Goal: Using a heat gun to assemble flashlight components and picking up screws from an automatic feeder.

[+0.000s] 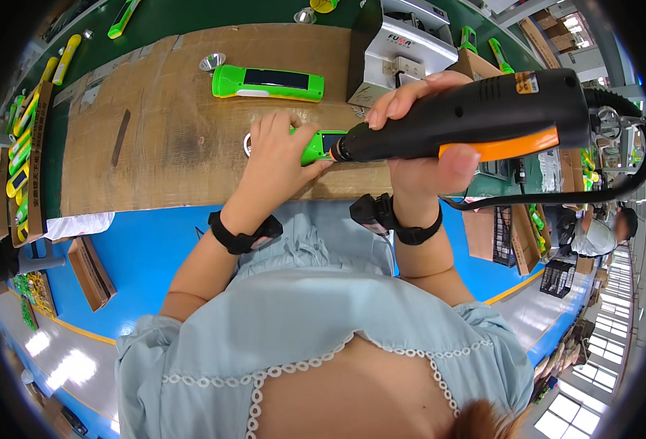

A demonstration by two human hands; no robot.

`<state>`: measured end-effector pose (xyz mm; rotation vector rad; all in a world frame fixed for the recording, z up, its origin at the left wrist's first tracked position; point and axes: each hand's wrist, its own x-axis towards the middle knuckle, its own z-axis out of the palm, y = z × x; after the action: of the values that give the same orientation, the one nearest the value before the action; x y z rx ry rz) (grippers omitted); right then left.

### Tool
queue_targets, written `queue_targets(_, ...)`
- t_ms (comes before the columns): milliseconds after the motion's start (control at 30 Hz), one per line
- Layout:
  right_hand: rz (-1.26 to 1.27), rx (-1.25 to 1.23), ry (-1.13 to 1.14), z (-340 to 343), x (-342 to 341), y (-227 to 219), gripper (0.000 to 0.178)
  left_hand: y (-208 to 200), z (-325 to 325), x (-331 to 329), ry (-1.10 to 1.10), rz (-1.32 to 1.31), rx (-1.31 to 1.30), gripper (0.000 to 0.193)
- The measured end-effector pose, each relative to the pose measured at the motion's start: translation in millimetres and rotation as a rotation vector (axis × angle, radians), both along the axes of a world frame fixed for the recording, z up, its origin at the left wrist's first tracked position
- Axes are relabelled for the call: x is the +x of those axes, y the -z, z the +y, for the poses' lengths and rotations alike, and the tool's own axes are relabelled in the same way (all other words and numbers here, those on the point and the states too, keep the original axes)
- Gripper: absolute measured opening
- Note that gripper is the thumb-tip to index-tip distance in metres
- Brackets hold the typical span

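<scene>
My left hand (275,155) presses a green flashlight (313,149) down on the cardboard sheet (155,88), its fingers wrapped over the body and hiding much of it. In my right hand (419,175) is a black electric screwdriver (498,110) with an orange lever, lying almost level. The driver's tip meets the right end of the held flashlight; the exact contact spot is too small to make out. Just beyond my left hand lies a second green flashlight (283,84) with a dark panel. Beside that one's left end sits a shiny reflector cup (212,61).
A silver metal device (411,47) with a socket stands behind the screwdriver. The tool's black cable (557,197) curves down at the right. At the left edge, a cardboard box (41,157) holds several green and yellow flashlights. Another person (597,233) is at the far right.
</scene>
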<state>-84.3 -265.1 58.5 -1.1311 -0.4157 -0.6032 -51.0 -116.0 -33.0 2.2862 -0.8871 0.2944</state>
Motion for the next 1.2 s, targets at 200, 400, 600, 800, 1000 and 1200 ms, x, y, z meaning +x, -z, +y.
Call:
queue_targets(200, -0.013, 0.01, -0.034, 4.6, 6.0, 12.9, 0.061, 5.2, 2.3, -3.1, -0.004, -0.007, -0.053, 0.045)
queue_targets(400, 0.02, -0.041, -0.037, 8.4, 16.6, 28.0, 0.043, 8.2, 3.2, -1.0, 0.008, 0.002, -0.056, 0.047)
queue_targets(600, 0.056, -0.192, -0.024, 3.1, 21.5, 25.5, 0.064, 13.6, -0.2, 8.3, 0.023, -0.011, -0.047, 0.047)
queue_targets(800, 0.086, -0.081, 0.032, 9.0, 21.1, 30.7, 0.054, 15.5, -3.7, 8.7, 0.025, -0.035, -0.039, 0.044)
queue_targets(1000, 0.069, -0.02, -0.023, 9.3, 17.7, 24.9, 0.061, 15.1, -3.4, 9.7, 0.063, -0.018, -0.08, 0.045)
queue_targets(1200, -0.295, -0.06, 0.208, -31.0, 10.4, -47.1, 0.076, 10.3, -5.2, 8.0, 0.053, 0.0, -0.016, 0.045)
